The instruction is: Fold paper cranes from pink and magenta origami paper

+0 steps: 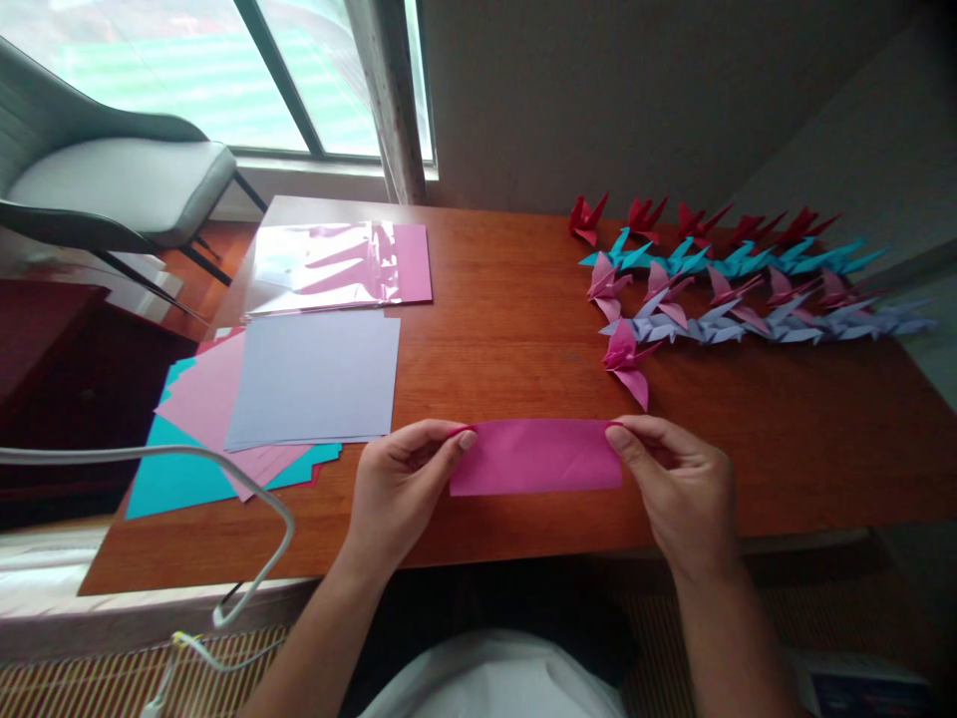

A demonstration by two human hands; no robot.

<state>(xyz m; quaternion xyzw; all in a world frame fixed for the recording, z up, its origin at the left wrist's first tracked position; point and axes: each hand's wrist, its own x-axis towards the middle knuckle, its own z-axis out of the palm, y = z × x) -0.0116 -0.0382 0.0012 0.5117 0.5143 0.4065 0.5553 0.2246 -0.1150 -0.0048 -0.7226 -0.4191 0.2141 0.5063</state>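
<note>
A magenta sheet of origami paper (536,461), shaped as a long rectangle, spans the gap between my two hands near the table's front edge. My left hand (400,484) pinches its upper left corner between thumb and fingers. At the upper right corner, my right hand (680,484) grips it in the same way. Just beyond the paper, towards the right, rests a magenta paper crane (628,361). Whether the sheet touches the tabletop I cannot tell.
Rows of folded cranes, red (692,221), turquoise (684,257), pink (662,289) and lavender (718,324), line the wooden table's (493,299) right side. Leftward lie lavender sheets (314,379), turquoise sheets (179,479) and a clear packet (321,264). A white cable (254,479) loops across the left front.
</note>
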